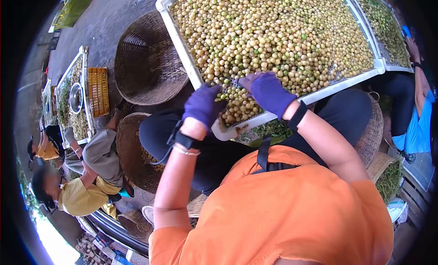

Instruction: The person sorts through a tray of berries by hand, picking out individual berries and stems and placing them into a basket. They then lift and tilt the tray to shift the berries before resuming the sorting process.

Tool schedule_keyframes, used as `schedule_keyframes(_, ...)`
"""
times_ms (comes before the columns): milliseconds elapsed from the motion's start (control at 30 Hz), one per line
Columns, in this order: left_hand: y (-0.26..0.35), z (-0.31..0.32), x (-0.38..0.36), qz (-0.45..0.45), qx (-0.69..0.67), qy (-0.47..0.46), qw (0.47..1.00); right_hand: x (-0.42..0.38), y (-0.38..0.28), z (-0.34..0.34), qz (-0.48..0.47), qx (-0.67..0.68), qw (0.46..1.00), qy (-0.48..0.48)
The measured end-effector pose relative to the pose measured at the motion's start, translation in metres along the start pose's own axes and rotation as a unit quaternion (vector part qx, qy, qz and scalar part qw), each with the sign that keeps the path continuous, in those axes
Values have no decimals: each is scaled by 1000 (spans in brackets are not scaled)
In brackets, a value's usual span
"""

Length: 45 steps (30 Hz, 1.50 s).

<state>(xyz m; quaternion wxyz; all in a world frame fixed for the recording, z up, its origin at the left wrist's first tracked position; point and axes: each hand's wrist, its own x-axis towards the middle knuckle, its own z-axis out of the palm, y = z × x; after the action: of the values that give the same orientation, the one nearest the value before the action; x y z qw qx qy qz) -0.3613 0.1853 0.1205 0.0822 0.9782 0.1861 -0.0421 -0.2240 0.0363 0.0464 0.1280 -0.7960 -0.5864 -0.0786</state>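
Note:
A white-framed mesh tray (182, 43) lies in front of me, heaped with small round yellow-green fruits (260, 34). Both of my hands wear purple gloves and work at its near left corner. My left hand (200, 104) is at the rim there, its fingers curled in beside a few fruits; what they hold, if anything, is hidden. Over the fruits nearby, my right hand (269, 91) reaches leftward with fingers stretched out, touching the top of the pile. A small patch of dark mesh shows between the two hands.
Left of the tray stand a large woven basket (146, 59) and a second basket (137, 151) holding some fruits. A co-worker in a yellow shirt (82, 196) sits at another tray with a metal bowl (76, 98). At right, a person's blue sleeve (417, 128) is beside a neighbouring tray (385, 30).

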Motion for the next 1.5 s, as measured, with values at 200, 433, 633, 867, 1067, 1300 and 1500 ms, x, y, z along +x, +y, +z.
schedule_keyframes(200,21,48,29,62,51,-45,996,1,8,1,12,-6,1000,-7)
schedule_keyframes(433,14,55,37,37,-10,-16,999,-7,32,4,256,544,795,75)
schedule_keyframes(633,14,49,30,-20,-274,35,961,-17,27,-44,322,628,707,48)
schedule_keyframes(867,35,36,-28,181,-150,-35,971,-68,20,-63,60,466,871,-145)
schedule_keyframes(1067,46,62,-57,188,39,-102,976,-54,7,-59,13,104,983,-153)
schedule_keyframes(1300,26,48,-75,193,38,-12,980,26,-12,-25,-79,168,983,-15)
schedule_keyframes(1500,-27,7,-57,41,-47,99,993,38,-34,14,-101,5,994,-52)
